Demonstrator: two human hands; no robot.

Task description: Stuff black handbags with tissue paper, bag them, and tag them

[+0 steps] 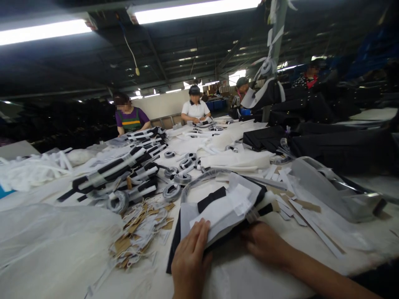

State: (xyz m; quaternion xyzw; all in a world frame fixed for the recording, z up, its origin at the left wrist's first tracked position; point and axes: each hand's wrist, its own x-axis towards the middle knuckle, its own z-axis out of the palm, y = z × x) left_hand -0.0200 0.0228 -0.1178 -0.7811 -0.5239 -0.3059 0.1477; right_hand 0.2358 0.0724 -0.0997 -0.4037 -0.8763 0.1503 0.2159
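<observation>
We find a flat bundle of black and white fabric pieces (224, 207) lying on the work table (280, 265), directly in front of the person and near its front edge. The left hand (190, 259) rests palm down on the bundle's near left corner, fingers spread and flat, pressing rather than gripping. The right hand (264, 243) sits at the bundle's near right edge with fingers curled toward it; we cannot tell whether they pinch a layer or merely touch it.

In our judgement the bundle is light, soft and limp, made of loose layers that would slide apart if lifted by one corner. The white sheets on top look smooth and liable to slip. We judge the safest hold to be across the full stack at the near edge, thumb under and fingers over, with the other hand steadying the far side.

Just left of the bundle lies a heap of brown paper tags (137, 232). Beyond it are rolls of tape (172, 192) and stacked black-and-white bundles (124, 174). A clear plastic bag (52, 249) covers the near left. Other people work at the far end of the table.
</observation>
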